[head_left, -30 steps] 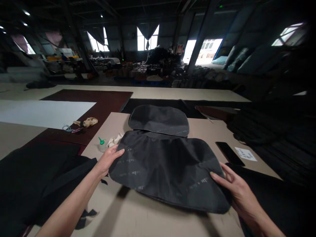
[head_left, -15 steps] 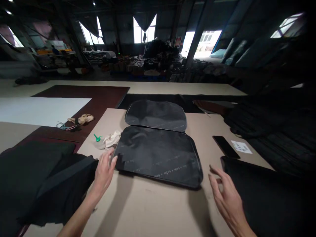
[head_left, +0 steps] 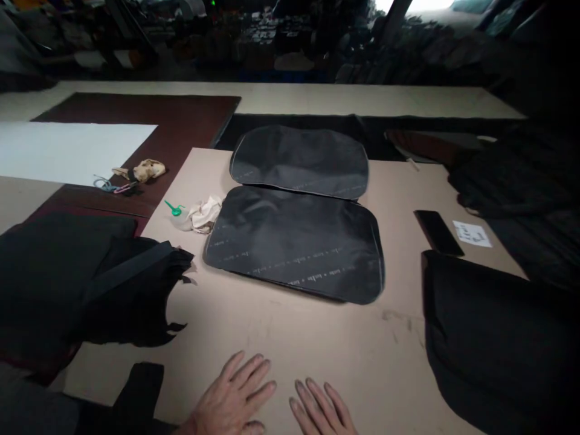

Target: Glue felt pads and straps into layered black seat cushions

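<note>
My left hand [head_left: 238,393] is over the near part of the beige board [head_left: 281,338], palm down with fingers spread, holding nothing. Beside it on the right, my right hand [head_left: 321,408] is also open and bare, fingers stretched forward. Whether either palm touches the board, I cannot tell. Beyond both hands lies a black rounded panel [head_left: 294,241] with pale printed lettering along its near side. A second black rounded panel [head_left: 299,158] lies directly behind it, their edges meeting. Neither hand touches the panels.
Left of the panels are a clear bottle with a green spout [head_left: 177,214] and a crumpled white cloth [head_left: 206,212]. Dark fabric [head_left: 131,290] lies at left, a black padded piece [head_left: 489,338] at right. A black phone-like slab [head_left: 438,232] sits near a paper note [head_left: 472,234].
Both hands have left the sides of the near panel and come together near the table's front. The near panel now lies flatter. My view has tilted down.
</note>
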Tool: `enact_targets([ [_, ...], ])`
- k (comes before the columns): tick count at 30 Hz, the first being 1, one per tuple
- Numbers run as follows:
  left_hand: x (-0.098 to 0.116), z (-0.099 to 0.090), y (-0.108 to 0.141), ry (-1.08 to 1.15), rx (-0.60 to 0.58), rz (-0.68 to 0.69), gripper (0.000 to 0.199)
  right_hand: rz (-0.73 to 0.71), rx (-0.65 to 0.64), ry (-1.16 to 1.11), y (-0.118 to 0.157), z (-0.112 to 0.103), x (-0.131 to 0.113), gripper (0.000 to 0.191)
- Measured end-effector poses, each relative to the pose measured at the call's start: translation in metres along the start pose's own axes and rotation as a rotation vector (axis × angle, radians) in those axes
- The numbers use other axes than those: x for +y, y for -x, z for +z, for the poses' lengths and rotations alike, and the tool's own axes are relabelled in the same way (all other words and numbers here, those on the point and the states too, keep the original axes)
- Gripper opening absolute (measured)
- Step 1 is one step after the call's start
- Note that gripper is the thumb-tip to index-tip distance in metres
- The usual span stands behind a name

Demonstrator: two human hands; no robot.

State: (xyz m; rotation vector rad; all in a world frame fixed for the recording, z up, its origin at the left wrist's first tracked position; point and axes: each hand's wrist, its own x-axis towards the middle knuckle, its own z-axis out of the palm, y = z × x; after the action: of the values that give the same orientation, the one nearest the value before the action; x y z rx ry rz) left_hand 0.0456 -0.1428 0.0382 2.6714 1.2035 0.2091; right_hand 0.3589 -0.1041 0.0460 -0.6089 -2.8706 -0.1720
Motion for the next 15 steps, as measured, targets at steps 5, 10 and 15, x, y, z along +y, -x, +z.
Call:
enact_targets([
  [5,0.005,-0.007,0.002,0.113,-0.102,-0.08,0.06,0.083,-0.232,-0.103,0.003,-0.016,-0.007,0.058],
  [10,0.005,-0.001,0.003,0.151,-0.118,-0.083,0.057,0.151,-0.345,-0.141,-0.001,-0.022,-0.016,0.065],
  [15,0.002,-0.006,0.006,0.138,-0.054,-0.066,0.058,0.14,-0.346,-0.089,-0.006,-0.026,-0.016,0.065],
])
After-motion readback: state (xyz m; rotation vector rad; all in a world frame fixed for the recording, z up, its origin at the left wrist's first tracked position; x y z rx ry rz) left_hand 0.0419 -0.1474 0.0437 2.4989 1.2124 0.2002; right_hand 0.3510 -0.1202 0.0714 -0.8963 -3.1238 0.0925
